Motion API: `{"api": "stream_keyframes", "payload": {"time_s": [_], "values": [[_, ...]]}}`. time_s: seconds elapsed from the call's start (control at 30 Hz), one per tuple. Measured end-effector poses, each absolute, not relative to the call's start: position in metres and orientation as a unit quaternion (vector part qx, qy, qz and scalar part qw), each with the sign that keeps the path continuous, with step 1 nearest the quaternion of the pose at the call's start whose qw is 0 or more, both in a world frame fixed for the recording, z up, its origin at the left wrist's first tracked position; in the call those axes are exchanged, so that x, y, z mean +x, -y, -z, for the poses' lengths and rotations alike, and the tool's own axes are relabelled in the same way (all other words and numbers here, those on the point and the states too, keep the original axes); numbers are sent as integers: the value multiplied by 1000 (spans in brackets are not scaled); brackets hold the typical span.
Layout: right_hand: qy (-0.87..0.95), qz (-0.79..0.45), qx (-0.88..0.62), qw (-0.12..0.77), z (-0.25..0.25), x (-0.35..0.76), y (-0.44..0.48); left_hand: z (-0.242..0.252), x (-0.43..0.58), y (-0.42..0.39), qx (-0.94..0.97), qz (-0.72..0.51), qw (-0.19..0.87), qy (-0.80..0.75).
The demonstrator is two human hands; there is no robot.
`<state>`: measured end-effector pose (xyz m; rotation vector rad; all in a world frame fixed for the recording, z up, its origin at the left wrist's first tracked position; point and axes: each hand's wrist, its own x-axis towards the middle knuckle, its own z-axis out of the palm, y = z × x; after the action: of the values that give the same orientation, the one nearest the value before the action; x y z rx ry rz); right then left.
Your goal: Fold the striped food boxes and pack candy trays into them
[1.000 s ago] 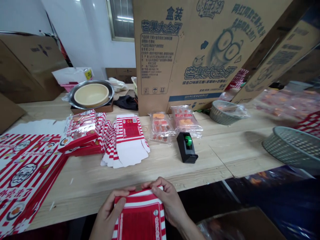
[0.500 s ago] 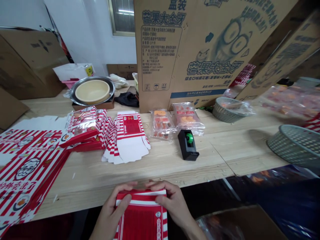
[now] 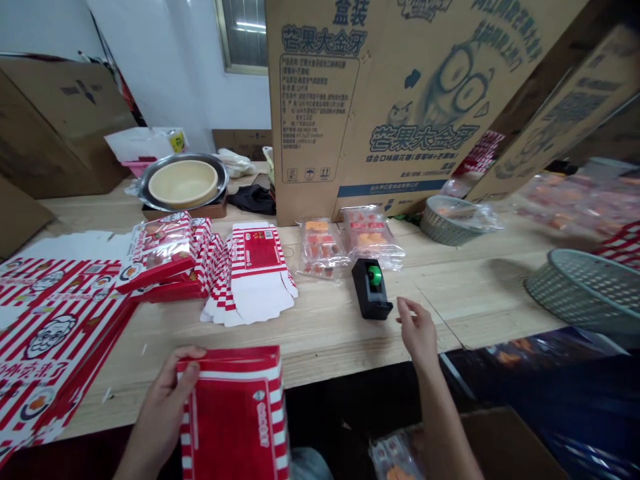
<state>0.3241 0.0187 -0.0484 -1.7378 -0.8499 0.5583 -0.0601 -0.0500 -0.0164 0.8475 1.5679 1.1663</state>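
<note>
My left hand [image 3: 163, 400] is shut on the upper left edge of a folded red-and-white striped carton [image 3: 233, 420], which it holds over the table's front edge. My right hand [image 3: 417, 331] has its fingers apart and holds nothing. It hovers just right of a black tape dispenser [image 3: 371, 288] with a green hub, not touching it. Beyond the carton lie a stack of flat striped blanks [image 3: 257, 267] and several made-up red boxes [image 3: 163, 253]. Large printed striped sheets [image 3: 55, 333] cover the table's left end.
The wooden table [image 3: 330, 340] also holds clear packs of orange sweets [image 3: 320, 250] and a large printed cardboard carton [image 3: 360, 113] behind them. Grey mesh baskets [image 3: 585, 290] stand right, and a metal tray with a beige basin [image 3: 183, 183] stands far left. A cardboard box [image 3: 505, 447] sits below the right edge.
My right hand has let go of the carton and moved up and right, close to the tape dispenser. My left hand has carried the carton leftward.
</note>
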Motion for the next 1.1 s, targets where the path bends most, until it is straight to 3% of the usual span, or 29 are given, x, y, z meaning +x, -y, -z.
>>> {"api": "stream_keyframes", "payload": {"time_s": [0.17, 0.37, 0.6, 0.8, 0.93, 1.1], "values": [[345, -366, -691, 519, 57, 342, -38, 6, -85, 32, 491, -483, 413, -596], [310, -357, -641, 605, 95, 326, -18, -12, -65, 24, 576, -406, 427, -567], [339, -330, -671, 571, 107, 326, -15, -29, -27, 17, 653, -326, 493, -474], [433, -419, -621, 501, 53, 274, 18, -37, -17, 13, 644, -261, 521, -496], [610, -579, -418, 343, -11, 225, 33, -36, -12, 9, 676, -199, 534, -467], [749, -561, -285, 208, -36, 196, 24, -42, -3, 7, 678, -210, 570, -413]]}}
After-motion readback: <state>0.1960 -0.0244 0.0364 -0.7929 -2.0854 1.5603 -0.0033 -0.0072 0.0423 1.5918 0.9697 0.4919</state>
